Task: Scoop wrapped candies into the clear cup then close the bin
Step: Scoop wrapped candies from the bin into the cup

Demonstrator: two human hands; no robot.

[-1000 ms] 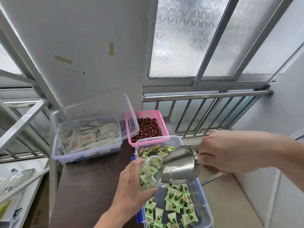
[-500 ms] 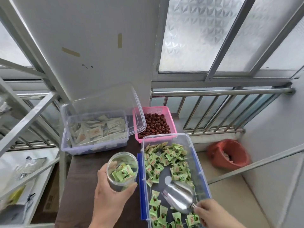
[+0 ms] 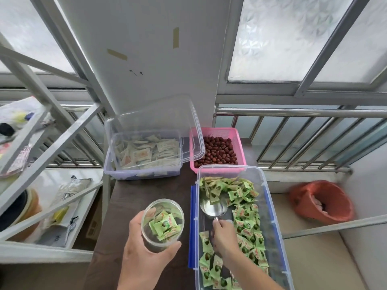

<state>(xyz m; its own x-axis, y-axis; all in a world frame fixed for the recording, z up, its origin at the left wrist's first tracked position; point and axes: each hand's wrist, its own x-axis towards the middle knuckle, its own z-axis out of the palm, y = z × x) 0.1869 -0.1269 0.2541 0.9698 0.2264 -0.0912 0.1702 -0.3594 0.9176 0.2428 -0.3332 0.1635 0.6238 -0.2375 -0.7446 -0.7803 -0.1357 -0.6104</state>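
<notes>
My left hand (image 3: 144, 254) grips a clear cup (image 3: 163, 223) upright over the dark table, just left of the bin; several green wrapped candies lie in its bottom. My right hand (image 3: 224, 237) is inside the open clear bin (image 3: 270, 206), holding the handle of a steel scoop (image 3: 213, 207). The scoop's bowl looks empty and points toward the far pile of green wrapped candies (image 3: 236, 191). More candies lie along the bin's right side and near end. No lid for this bin is in view.
A pink basket (image 3: 236, 135) of red dates stands behind the bin. A second clear bin (image 3: 142, 153) of pale packets sits at back left, its lid (image 3: 159, 122) leaning open. A metal rack (image 3: 48, 143) stands left, and an orange bucket (image 3: 322, 201) is on the floor right.
The scoop left the cup's mouth and went down into the bin, then slid forward toward the far candy pile. The cup swung away to the left and now stands upright.
</notes>
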